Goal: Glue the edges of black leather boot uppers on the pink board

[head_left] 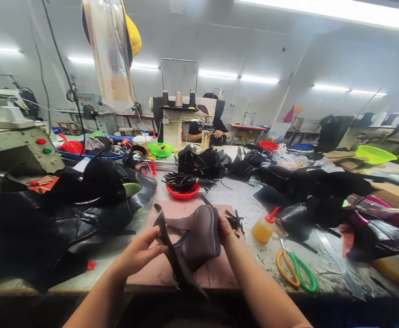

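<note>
A dark leather piece (199, 232), curved like a shoe upper, is held above a pink board (144, 269) at the table's front. My left hand (144, 250) pinches its left strip between thumb and fingers. My right hand (225, 231) grips the right edge, its fingertips partly hidden behind the leather. Short black strips (235, 221) lie just beyond my right hand. To the right stand a glue bottle with a red tip (264, 228) and scissors with orange and green handles (297, 269).
Black leather pieces (96, 200) are heaped at the left, with more at the right (305, 187). Behind the board sits a red bowl (183, 193) of black strips. Farther back, a person (213, 130) works at a sewing machine (175, 123).
</note>
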